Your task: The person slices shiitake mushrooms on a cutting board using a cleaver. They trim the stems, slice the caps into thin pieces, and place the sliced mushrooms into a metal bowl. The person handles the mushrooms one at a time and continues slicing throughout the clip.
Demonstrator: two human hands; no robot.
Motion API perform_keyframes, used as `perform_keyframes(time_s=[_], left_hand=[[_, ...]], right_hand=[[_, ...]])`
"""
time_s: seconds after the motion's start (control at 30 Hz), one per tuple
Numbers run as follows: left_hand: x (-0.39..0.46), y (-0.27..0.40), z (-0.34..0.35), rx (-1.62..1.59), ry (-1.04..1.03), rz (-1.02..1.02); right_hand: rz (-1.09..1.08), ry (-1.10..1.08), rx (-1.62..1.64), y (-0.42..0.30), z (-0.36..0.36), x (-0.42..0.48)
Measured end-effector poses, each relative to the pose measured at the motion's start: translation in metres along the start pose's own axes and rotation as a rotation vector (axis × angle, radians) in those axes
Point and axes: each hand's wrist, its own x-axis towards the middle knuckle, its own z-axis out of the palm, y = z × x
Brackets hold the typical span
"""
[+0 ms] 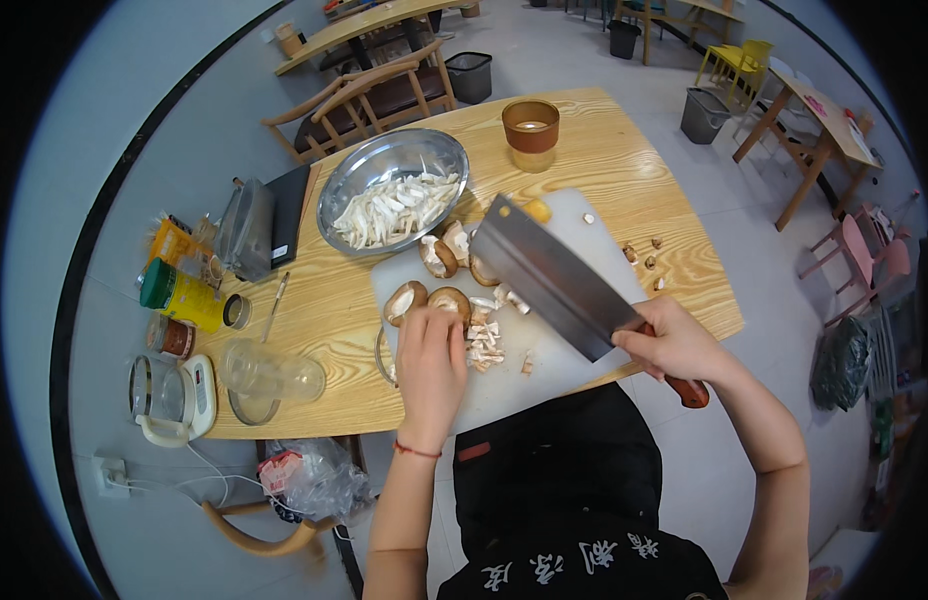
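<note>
My right hand (670, 341) is closed around the wooden handle of a wide cleaver (550, 277), whose blade is raised or tilted over the white cutting board (576, 345). At the board's left part, my left hand (434, 352) has its fingertips on a brown shiitake mushroom (450, 300); whether it grips it is hidden. Another whole mushroom (406, 302) lies beside it, and several more sit towards the bowl, partly behind the blade. Chopped mushroom pieces (485, 346) lie right of my left hand. A steel bowl (392, 191) holds pale sliced strips.
An amber cup (531, 135) stands at the table's far side. Small mushroom stem ends (650, 262) lie right of the board. Along the left are a clear plastic cup (272, 371), a yellow canister with green lid (182, 295), an electric kettle (171, 397) and a black folder (290, 214).
</note>
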Motion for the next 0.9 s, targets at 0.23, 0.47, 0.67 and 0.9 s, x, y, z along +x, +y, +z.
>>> perform_keyframes(time_s=[0.23,0.47,0.67,0.9], left_hand=[[0.024,-0.006,0.027,0.212,-0.204,0.035],[0.018,0.018,0.001,-0.222,0.019,-0.134],[0.001,0.010,0.006,-0.293,-0.026,-0.149],[-0.052,-0.008,-0.039,-0.864,0.085,-0.605]], right_hand=[[-0.083,0.076,-0.046,0.005,0.002,-0.003],[0.045,-0.037,0.131,0.006,0.004,-0.002],[0.056,-0.146,0.219,0.000,0.018,0.000],[0.059,-0.239,-0.085,0.004,0.018,-0.006]])
